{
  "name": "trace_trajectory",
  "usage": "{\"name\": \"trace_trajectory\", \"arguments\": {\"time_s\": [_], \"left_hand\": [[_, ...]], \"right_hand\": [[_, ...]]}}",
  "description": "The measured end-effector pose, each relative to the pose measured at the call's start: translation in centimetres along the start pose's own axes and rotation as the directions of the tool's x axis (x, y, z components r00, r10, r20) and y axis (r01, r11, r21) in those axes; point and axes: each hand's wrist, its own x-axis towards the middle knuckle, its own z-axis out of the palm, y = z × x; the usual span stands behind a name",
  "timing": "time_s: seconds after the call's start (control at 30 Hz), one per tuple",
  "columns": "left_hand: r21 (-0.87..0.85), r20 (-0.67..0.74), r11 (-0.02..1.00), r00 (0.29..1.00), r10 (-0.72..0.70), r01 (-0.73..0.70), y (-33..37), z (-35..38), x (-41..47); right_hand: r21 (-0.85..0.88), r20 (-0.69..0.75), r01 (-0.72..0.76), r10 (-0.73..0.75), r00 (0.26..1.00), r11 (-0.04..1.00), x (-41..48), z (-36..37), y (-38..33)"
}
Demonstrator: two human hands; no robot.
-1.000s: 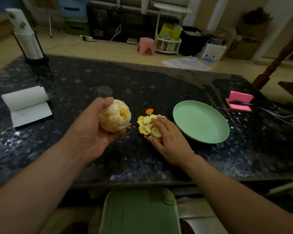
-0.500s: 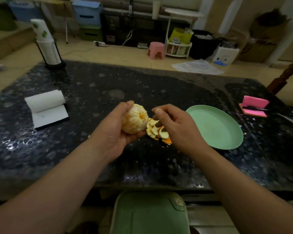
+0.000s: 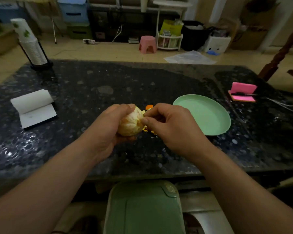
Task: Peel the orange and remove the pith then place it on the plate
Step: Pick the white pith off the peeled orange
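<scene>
A peeled orange [image 3: 131, 123], pale with white pith over most of it, is cupped in my left hand [image 3: 107, 129] above the dark stone table [image 3: 91, 85]. My right hand [image 3: 169, 125] is against the orange's right side, thumb and fingertips curled and pinching at its surface. A pile of peel pieces [image 3: 149, 107] lies on the table behind and under my right hand, mostly hidden. The light green plate [image 3: 208, 114] sits to the right with nothing on it.
A white notepad [image 3: 35, 108] lies at the left. A stack of paper cups in a black holder [image 3: 31, 46] stands at the far left corner. A pink phone stand [image 3: 242, 92] with cables is at the right. A green bin lid [image 3: 142, 208] sits below the table edge.
My right hand left the peel pile on the table and came up to the orange, where it now pinches at the surface. My left hand keeps holding the fruit.
</scene>
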Motion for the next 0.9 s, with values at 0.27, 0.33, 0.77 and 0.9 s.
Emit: {"name": "trace_trajectory", "arguments": {"time_s": [0.27,0.33,0.77,0.9], "left_hand": [[0.053,-0.01,0.999,1.0,-0.006,0.006,-0.8,-0.4,1.3],[0.062,-0.015,0.998,1.0,-0.011,0.011,-0.9,-0.4,1.4],[0.026,0.006,0.999,0.999,-0.034,0.034,-0.7,-0.9,1.0],[0.018,0.006,0.999,1.0,-0.03,0.03,-0.5,-1.1,0.7]], "right_hand": [[-0.196,0.004,0.112,-0.114,0.994,0.974,0.4,0.8,0.6],[-0.247,-0.005,0.135,-0.141,0.99,0.959,0.5,1.2,0.7],[-0.244,-0.061,0.213,-0.235,0.97,0.946,0.6,1.6,0.8],[-0.134,0.003,0.166,-0.167,0.986,0.977,0.2,0.7,0.7]]}}
